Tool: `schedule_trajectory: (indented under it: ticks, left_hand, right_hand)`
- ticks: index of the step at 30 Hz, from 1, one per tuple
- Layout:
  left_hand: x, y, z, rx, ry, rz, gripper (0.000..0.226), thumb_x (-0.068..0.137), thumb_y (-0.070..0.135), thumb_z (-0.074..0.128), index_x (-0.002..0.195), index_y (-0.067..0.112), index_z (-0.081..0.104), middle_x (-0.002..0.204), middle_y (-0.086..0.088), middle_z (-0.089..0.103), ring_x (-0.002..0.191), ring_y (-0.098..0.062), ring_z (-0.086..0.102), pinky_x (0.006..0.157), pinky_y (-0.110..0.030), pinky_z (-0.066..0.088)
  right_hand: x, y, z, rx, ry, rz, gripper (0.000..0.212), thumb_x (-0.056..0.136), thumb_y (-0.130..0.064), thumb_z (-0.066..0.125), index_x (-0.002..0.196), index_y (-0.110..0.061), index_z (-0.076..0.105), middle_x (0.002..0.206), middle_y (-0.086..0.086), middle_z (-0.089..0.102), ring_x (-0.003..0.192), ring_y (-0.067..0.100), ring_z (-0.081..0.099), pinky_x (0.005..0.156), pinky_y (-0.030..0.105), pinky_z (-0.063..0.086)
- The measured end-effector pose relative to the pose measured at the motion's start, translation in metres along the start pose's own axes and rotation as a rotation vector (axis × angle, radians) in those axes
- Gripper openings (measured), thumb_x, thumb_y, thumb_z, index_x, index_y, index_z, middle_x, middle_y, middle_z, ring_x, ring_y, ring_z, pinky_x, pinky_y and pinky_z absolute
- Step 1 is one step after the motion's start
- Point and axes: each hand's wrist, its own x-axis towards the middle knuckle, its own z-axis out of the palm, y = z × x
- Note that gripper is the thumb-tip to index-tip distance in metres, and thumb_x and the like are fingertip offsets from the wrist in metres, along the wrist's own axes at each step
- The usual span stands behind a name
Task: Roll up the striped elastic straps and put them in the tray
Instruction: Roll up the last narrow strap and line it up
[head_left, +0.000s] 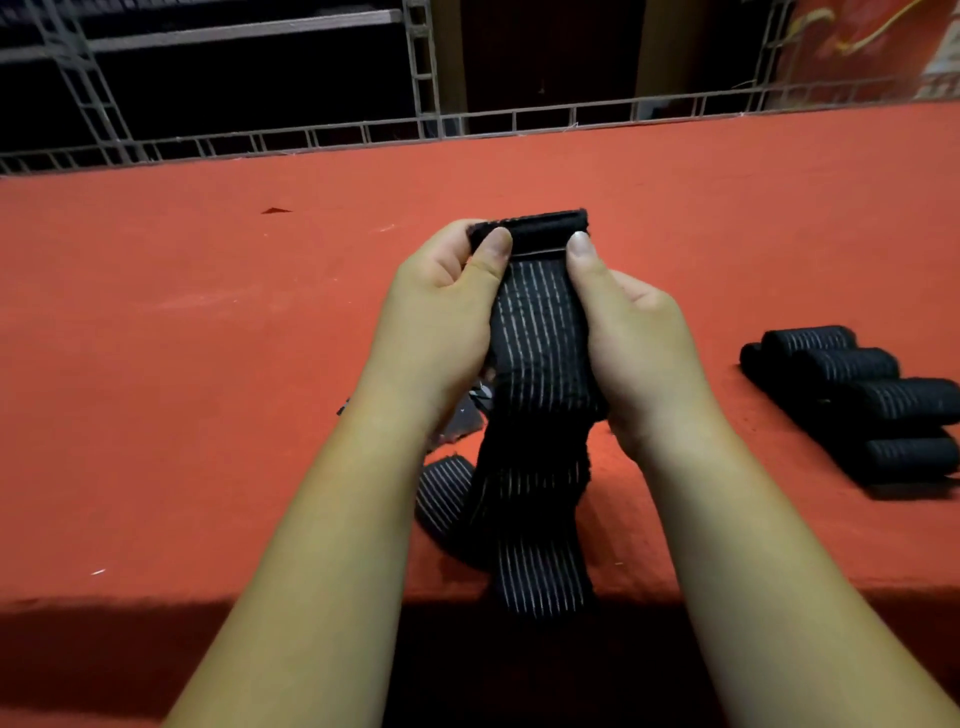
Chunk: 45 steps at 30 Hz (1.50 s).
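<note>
1. tail of the strap (537, 566) is hung over the table (208, 364) edge; it should be kept straight.
2. left hand (441, 312) and right hand (631, 338) are both pinched on the strap's top fold, to be rolled tight and even.
3. finished rolls (857, 395) are laid at the right; no tray is made out.

Left hand (441, 317), right hand (631, 332), seemingly pinching.

A single wide-angle view looks from the person's head, forward and steeply down over both forearms. It sits close to the left hand (441, 312) and right hand (639, 332), which fill the middle of the frame. The red desk (182, 338) spreads across the picture, its far edge and a metal frame (426, 67) curving near the top.
</note>
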Motion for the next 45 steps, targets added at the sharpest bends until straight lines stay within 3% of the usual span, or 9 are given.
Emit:
schedule_trajectory:
  ticks: [3, 6, 12, 17, 23, 33, 38, 42, 45]
  left_hand:
    - [-0.005, 0.016, 0.005, -0.066, 0.021, -0.014, 0.026, 0.115, 0.028, 0.053, 0.117, 0.012, 0.074, 0.109, -0.028, 0.076, 0.083, -0.030, 0.068, 0.072, -0.052, 0.053]
    - [-0.008, 0.031, 0.008, -0.122, 0.043, -0.042, 0.028, 0.115, 0.028, 0.052, 0.117, 0.011, 0.075, 0.107, -0.022, 0.079, 0.084, -0.030, 0.074, 0.075, -0.050, 0.060]
    - [0.002, 0.039, 0.006, -0.134, 0.101, -0.085, 0.029, 0.115, 0.032, 0.051, 0.112, 0.013, 0.073, 0.090, -0.011, 0.078, 0.073, -0.026, 0.073, 0.067, -0.045, 0.061]
    - [0.013, 0.012, 0.004, -0.032, 0.092, -0.122, 0.026, 0.115, 0.032, 0.052, 0.108, 0.017, 0.073, 0.090, -0.006, 0.080, 0.073, -0.022, 0.074, 0.060, -0.034, 0.059]
    - [0.020, -0.056, 0.002, 0.146, 0.083, -0.206, 0.025, 0.113, 0.034, 0.054, 0.112, 0.021, 0.075, 0.095, -0.001, 0.081, 0.073, -0.012, 0.071, 0.066, -0.030, 0.054]
    - [0.016, -0.102, -0.003, 0.034, 0.002, -0.218, 0.019, 0.114, 0.030, 0.054, 0.108, 0.024, 0.071, 0.075, 0.009, 0.071, 0.050, -0.007, 0.057, 0.038, -0.022, 0.039]
    - [0.017, -0.103, -0.003, 0.041, -0.138, -0.238, 0.018, 0.109, 0.037, 0.061, 0.120, 0.035, 0.075, 0.097, -0.001, 0.075, 0.072, -0.021, 0.066, 0.059, -0.036, 0.050]
    - [0.015, -0.098, -0.004, 0.044, -0.151, -0.219, 0.021, 0.112, 0.023, 0.058, 0.127, 0.024, 0.073, 0.087, 0.010, 0.070, 0.060, -0.002, 0.062, 0.045, -0.015, 0.044]
    - [0.014, -0.097, -0.004, 0.049, -0.172, -0.187, 0.021, 0.112, 0.020, 0.058, 0.124, 0.025, 0.075, 0.093, 0.008, 0.075, 0.075, -0.007, 0.070, 0.053, -0.018, 0.050]
  right_hand:
    - [-0.015, -0.016, -0.002, 0.052, -0.065, 0.059, 0.057, 0.105, -0.056, 0.061, 0.103, -0.002, 0.080, 0.105, 0.024, 0.080, 0.101, 0.044, 0.078, 0.093, 0.064, 0.059]
    - [-0.026, -0.026, -0.008, 0.112, -0.147, 0.140, 0.055, 0.105, -0.055, 0.060, 0.115, -0.004, 0.080, 0.111, 0.018, 0.081, 0.110, 0.041, 0.077, 0.103, 0.061, 0.057]
    - [-0.038, -0.034, -0.016, 0.075, -0.383, 0.273, 0.051, 0.102, -0.052, 0.065, 0.110, -0.005, 0.080, 0.098, 0.018, 0.081, 0.077, 0.027, 0.077, 0.067, 0.034, 0.061]
    - [-0.031, -0.019, -0.020, 0.010, -0.356, 0.369, 0.045, 0.105, -0.045, 0.065, 0.111, -0.003, 0.079, 0.095, 0.019, 0.081, 0.072, 0.027, 0.077, 0.062, 0.032, 0.061]
    - [-0.015, 0.029, -0.030, -0.257, -0.439, 0.615, 0.055, 0.104, -0.063, 0.058, 0.126, -0.015, 0.076, 0.112, 0.006, 0.083, 0.108, 0.027, 0.079, 0.095, 0.041, 0.062]
    - [0.028, 0.071, -0.021, -0.306, -0.163, 0.279, 0.037, 0.101, -0.049, 0.068, 0.105, -0.013, 0.078, 0.104, 0.007, 0.083, 0.086, 0.021, 0.075, 0.079, 0.041, 0.055]
    - [0.044, 0.073, -0.021, -0.159, 0.038, 0.182, 0.031, 0.099, -0.051, 0.072, 0.114, -0.024, 0.077, 0.105, -0.004, 0.082, 0.090, 0.023, 0.078, 0.076, 0.040, 0.056]
    - [0.045, 0.076, -0.020, -0.146, 0.071, 0.107, 0.028, 0.098, -0.056, 0.069, 0.109, -0.033, 0.080, 0.106, -0.007, 0.082, 0.101, 0.021, 0.078, 0.090, 0.044, 0.060]
    - [0.042, 0.077, -0.018, -0.105, 0.078, 0.049, 0.021, 0.104, -0.042, 0.069, 0.100, -0.027, 0.081, 0.096, -0.007, 0.080, 0.085, 0.011, 0.071, 0.076, 0.033, 0.053]
